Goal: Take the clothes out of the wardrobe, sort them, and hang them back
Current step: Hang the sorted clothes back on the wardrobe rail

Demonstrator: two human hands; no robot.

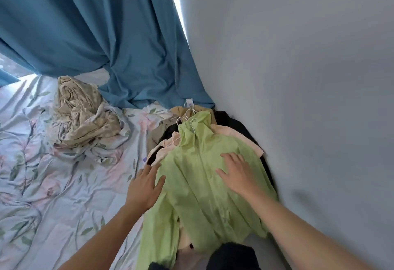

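Near edge: dark fuzzy garment [231,256] at bottom centre, partly over the pile's hem.
Left hand [145,186]: fingers straight & spread, palm down at the left edge of the top garment, touching it; holds nothing.
Right hand [236,174]: flat, fingers spread wide, pressing on the garment's chest; holds nothing.
Top garment: light green thin zip-front jacket w/ high collar [198,195], laid face up on a white wire hanger [187,118], crinkled, sleeves trailing toward viewer.
Pile under it: peach, black & tan clothes [168,139], also on hangers, stacked on the bed against the grey wall [298,78].
Step, as judged: sorting; clothes seem out of the wardrobe, jacket being smoothed onto the stack.
Next move needs: grip by hanger hooks, lift w/o shedding layers.
Bed: floral pale sheet [53,184], rumpled.
Farther: crumpled beige patterned cloth [81,114] to the left, apart from pile.
Far: blue curtain [96,24] hanging down onto bed.
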